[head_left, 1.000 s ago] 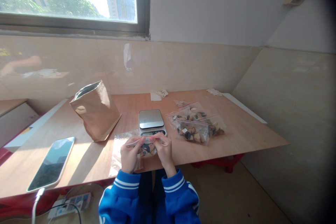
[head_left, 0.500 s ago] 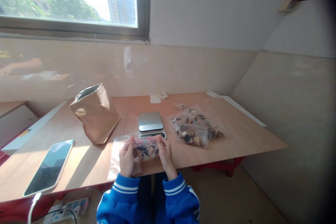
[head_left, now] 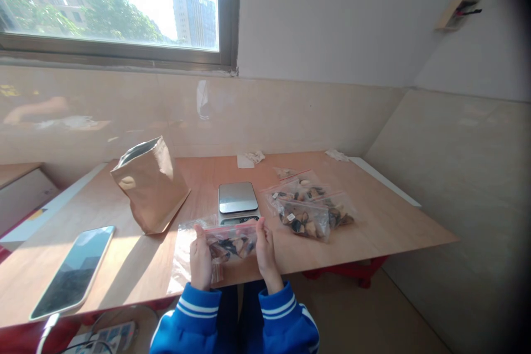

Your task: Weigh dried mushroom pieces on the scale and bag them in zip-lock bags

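A clear zip bag (head_left: 233, 246) with a red strip along its top holds dark and tan dried pieces. My left hand (head_left: 201, 257) grips its left end, and my right hand (head_left: 266, 249) grips the right end near the top corner. The bag hangs over the table's front edge, just before a small digital scale (head_left: 238, 198) with a bare metal plate. Flat clear bags (head_left: 180, 263) lie under and left of my left hand. To the right rests a pile of similar filled zip bags (head_left: 307, 218), some with small white labels.
An open brown paper pouch (head_left: 151, 188) stands left of the scale. A phone (head_left: 74, 271) with a white cable (head_left: 47, 332) lies at the table's left front. Crumpled paper (head_left: 254, 156) sits by the wall, and a power strip (head_left: 105, 337) is below the table.
My right hand has slid slightly outward to the right end of the bag, which is stretched wider between my hands. The view has tilted a little upward.
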A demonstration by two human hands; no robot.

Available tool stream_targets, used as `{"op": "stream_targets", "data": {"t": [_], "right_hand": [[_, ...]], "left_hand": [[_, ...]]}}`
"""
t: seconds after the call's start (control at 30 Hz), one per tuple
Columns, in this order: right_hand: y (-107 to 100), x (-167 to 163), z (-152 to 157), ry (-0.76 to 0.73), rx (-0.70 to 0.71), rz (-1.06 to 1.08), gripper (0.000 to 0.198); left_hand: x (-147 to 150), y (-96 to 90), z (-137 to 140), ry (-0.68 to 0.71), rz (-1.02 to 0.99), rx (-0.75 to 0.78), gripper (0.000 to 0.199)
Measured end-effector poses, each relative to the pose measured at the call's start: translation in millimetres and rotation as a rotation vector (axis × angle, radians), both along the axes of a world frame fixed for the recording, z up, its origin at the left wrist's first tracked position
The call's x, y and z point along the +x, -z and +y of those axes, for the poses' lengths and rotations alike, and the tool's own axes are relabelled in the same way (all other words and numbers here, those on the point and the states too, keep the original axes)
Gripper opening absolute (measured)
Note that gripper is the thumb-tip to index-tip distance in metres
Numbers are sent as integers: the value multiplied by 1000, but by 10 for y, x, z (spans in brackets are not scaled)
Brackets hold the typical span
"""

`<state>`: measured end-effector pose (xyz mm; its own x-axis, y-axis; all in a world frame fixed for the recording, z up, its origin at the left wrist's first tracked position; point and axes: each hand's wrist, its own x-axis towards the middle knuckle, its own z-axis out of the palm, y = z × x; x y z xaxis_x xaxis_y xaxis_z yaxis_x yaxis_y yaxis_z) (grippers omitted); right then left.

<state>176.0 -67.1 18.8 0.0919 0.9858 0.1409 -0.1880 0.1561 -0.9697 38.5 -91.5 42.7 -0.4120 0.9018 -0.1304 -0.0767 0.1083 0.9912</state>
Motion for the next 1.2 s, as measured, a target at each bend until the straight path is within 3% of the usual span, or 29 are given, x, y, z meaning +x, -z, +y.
{"op": "stream_targets", "data": {"t": [0.17,0.33,0.47,0.57,0.67,0.83,0.97,1.07,1.13,1.2], "right_hand": [[-94,99,-26,-165,33,58,83],[-220,180,-59,-139,16,-35,80],[-329,257,-91,-111,-3,-78,77],[-404,412,-89,-20,-28,-115,75],[-442,702,-50,218,-82,-179,74],[-416,1321,80,611,-216,-232,74],[-392,1642,170,812,-158,-543,67],[-359,1697,180,1059,-64,-665,61],[-303,1653,155,1254,-11,-733,59],[-211,1560,119,1376,-14,-810,49]], "left_hand": [[-18,36,34,-27,-2,-38,82],[-46,46,61,-50,-2,-51,78],[-70,48,75,52,16,-14,68],[-100,40,78,191,13,41,66],[-177,38,81,281,22,136,67],[-328,58,102,-8,9,213,61],[-367,38,110,-181,31,252,57],[-376,-16,92,-329,135,303,52],[-402,-38,72,-518,175,356,47],[-465,-17,52,-802,308,385,40]]}}
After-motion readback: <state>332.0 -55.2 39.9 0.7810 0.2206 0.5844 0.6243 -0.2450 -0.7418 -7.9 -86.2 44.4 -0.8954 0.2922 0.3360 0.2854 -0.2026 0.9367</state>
